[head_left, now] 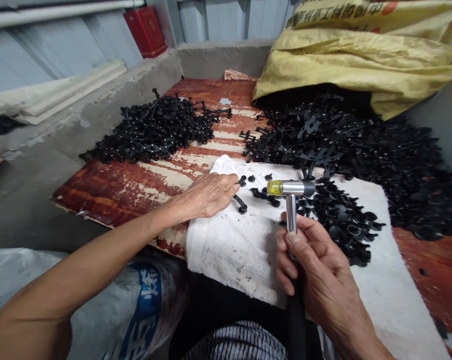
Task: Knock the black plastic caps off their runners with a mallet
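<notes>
My right hand (319, 270) grips a small mallet (291, 215) by its dark handle, with the head raised over the white cloth (226, 250). The mallet head has a yellow translucent face on the left and a black face on the right. Over the cloth's left part, my left hand (214, 192) is closed around a black plastic arm-shaped part (241, 204), whose round end sticks out beyond the fingers. Several small black round pieces (252, 178) lie just right of it. A heap of black disc-like caps (342, 220) rests on the cloth behind the mallet.
A pile of black linked parts (154, 125) sits at the back left of the worn red board (109, 185). More black parts (323, 130) spill from a yellow woven sack (342, 55) at the back right. A concrete ledge (135, 80) borders the board.
</notes>
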### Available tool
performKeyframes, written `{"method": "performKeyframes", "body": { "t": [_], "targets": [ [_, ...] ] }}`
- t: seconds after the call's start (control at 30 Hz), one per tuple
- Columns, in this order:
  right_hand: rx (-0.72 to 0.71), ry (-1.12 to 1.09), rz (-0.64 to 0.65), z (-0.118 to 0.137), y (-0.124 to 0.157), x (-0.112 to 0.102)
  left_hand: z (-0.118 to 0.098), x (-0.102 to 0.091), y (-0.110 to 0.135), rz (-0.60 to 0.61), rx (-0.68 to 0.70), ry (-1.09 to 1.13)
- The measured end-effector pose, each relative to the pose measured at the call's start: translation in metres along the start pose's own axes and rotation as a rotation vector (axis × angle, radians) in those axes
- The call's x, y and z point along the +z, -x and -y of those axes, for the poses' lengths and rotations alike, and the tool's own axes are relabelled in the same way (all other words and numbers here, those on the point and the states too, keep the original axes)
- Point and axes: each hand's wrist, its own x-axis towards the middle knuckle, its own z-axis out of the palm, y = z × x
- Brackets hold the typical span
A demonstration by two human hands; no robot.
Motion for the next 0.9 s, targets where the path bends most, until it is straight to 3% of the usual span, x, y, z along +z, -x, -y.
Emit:
{"method": "performKeyframes", "body": {
  "t": [0.13,0.23,0.37,0.53,0.6,0.73,0.9],
  "targets": [
    [0.025,0.111,0.024,0.002,0.003,-0.004,0.002,-0.004,-0.001,0.010,0.101,-0.084],
    [-0.011,0.417,0.049,0.008,0.000,-0.011,0.003,-0.006,0.001,0.027,0.087,-0.085],
    [-0.359,0.901,0.144,0.022,-0.018,-0.012,0.005,-0.006,0.000,0.031,0.053,-0.055],
    [-0.842,1.125,0.162,0.036,-0.044,0.003,0.009,-0.003,-0.002,0.022,0.069,-0.013],
    [-0.859,1.198,0.172,0.036,-0.052,0.006,0.009,-0.003,-0.002,0.016,0.067,0.007],
    [-0.731,1.306,0.269,0.035,-0.061,0.006,0.008,-0.001,0.000,0.013,0.081,0.055],
    [-0.767,1.138,0.127,0.041,-0.055,0.013,0.010,0.002,0.001,-0.013,0.096,0.104]
  ]
}}
